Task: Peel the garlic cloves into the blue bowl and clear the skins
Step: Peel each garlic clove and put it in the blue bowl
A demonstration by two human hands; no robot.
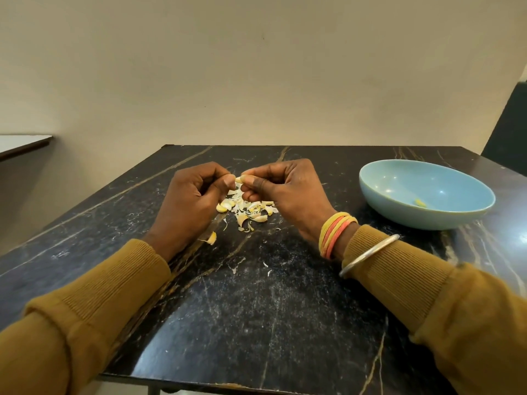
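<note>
Both hands, left (196, 195) and right (282, 186), pinch one clove (239, 179) between their fingertips above the pile (248, 209) of cloves and skins on the table (256, 309). Right of them sits the bowl (399, 218), one peeled clove (420, 203) inside.

A head-worn camera looks forward and down, close over the table (256, 309), toward the wall (256, 81).

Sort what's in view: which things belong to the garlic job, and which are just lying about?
Job:
left hand and right hand, both pinching the held clove
pile of cloves and skins
stray clove by the left wrist
blue bowl
clove in the bowl

Lying about:
side table at far left
bangle and thread bands on the right wrist
</note>
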